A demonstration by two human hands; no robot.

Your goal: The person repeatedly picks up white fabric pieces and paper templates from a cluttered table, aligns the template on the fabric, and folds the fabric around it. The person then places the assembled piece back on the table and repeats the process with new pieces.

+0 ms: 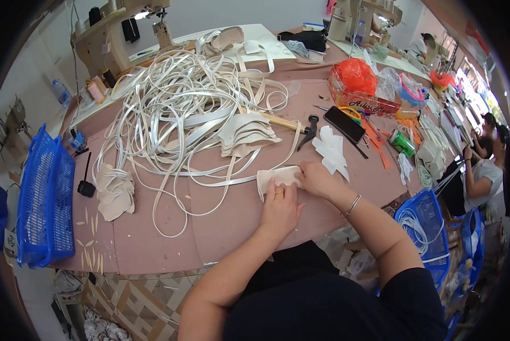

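While the left hand [279,209] pressed flat and the right hand [317,179] pinched the cream fabric piece [277,176] just beside the strap tangle [181,108], a loose strap could likely snag and drag it askew.

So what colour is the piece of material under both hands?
Cream, off-white. The flat piece shows best in the head view, pressed by the left hand and right hand.

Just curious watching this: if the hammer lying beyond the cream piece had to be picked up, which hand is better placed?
Probably the right hand: it lies nearer the hammer, with open table between. The left hand rests flat on the cream piece.
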